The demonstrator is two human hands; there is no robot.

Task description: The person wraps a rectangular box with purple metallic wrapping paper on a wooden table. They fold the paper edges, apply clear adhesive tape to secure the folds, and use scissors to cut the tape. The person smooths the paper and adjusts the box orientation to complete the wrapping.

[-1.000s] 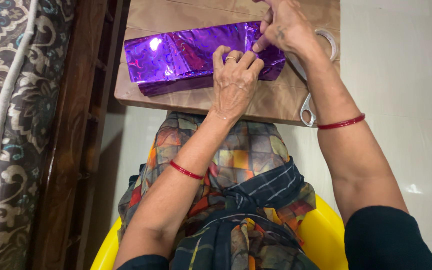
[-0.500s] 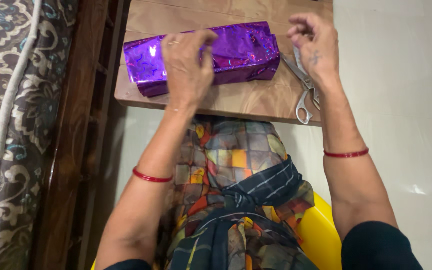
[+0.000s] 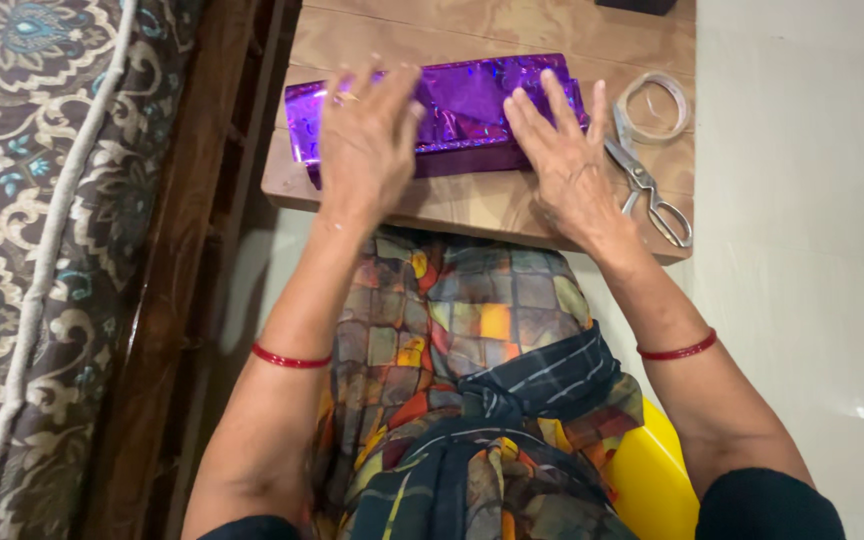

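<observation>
A long box wrapped in shiny purple foil [image 3: 452, 110] lies across the wooden desk [image 3: 472, 205], toward its 12 o'clock edge. The left hand [image 3: 367, 140] rests flat on the box's 9 o'clock half, grip apart, fingers spread. The right hand [image 3: 567, 160] presses the 3 o'clock end, grip likewise apart. Scissors [image 3: 647, 185] lie just at 3 o'clock of that hand, with a clear tape roll [image 3: 654, 105] beyond them.

Left hand [image 3: 367, 140] reaching forward, palm down, fingers [image 3: 392, 85] spread and flat, right hand [image 3: 567, 165] likewise palm down, fingers extended, both forearms outstretched, red bangle on each.
</observation>
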